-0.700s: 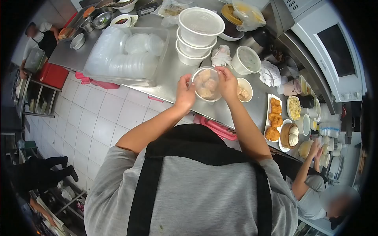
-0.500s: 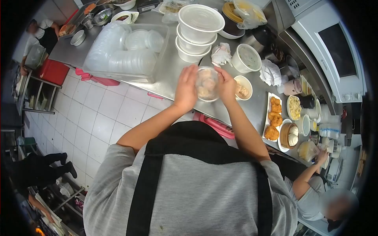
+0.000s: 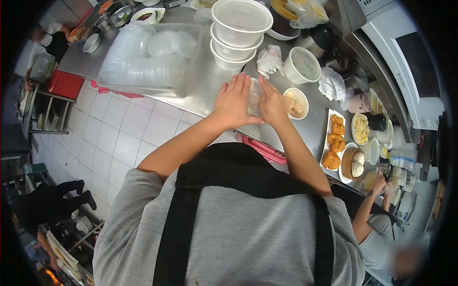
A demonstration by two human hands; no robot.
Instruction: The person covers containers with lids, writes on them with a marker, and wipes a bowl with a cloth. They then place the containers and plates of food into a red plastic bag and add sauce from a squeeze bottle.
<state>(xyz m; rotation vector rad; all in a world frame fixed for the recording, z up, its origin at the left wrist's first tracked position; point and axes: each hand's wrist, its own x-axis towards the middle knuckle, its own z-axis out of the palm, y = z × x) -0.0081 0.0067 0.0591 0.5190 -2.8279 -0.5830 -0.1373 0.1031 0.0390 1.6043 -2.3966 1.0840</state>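
Observation:
On the steel counter's front edge, a round food container with a clear lid [image 3: 255,97] sits between my two hands, pale pieces faintly visible inside. My left hand [image 3: 234,102] lies over its left side, fingers straight and together, thumb stretched along the near rim. My right hand [image 3: 273,102] wraps the right side. Between them they grip the container, hiding most of it. Just right of my right hand stands an uncovered white bowl [image 3: 296,103] with similar pale pieces. A stack of lidded white tubs [image 3: 242,24] rises beyond my hands.
A plastic bin [image 3: 183,90] of clear lids stands left. Right are a crumpled cloth [image 3: 270,60], a lidded soup tub [image 3: 302,65], a plate of fried pieces [image 3: 336,138] and a bun steamer [image 3: 352,163]. A co-worker's hands [image 3: 378,183] work at the far right.
My left hand has shifted from the container's side to over its lid, covering more of it. My right hand has closed in slightly. The co-worker at right now shows both hands together.

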